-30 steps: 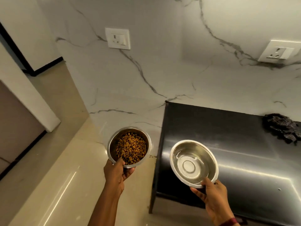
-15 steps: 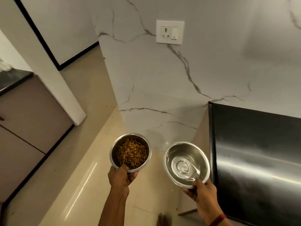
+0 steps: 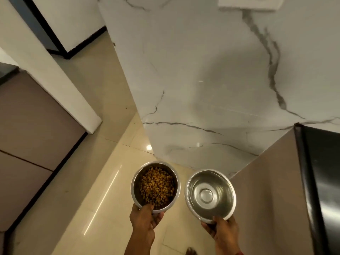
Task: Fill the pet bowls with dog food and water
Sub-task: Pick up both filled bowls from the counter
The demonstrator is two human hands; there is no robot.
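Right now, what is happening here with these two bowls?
A person carries two steel pet bowls above a glossy tiled floor, beside a marble wall. The left hand holds the bowl of dog food by its near rim. The right hand holds the second bowl the same way; it looks to contain clear water. Neither bowl is set down yet.

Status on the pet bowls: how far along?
Done: the food bowl holds kibble; the water bowl seems to hold water. In hand: left hand carries the food bowl, right hand the water bowl, above the floor. Left: setting both down.
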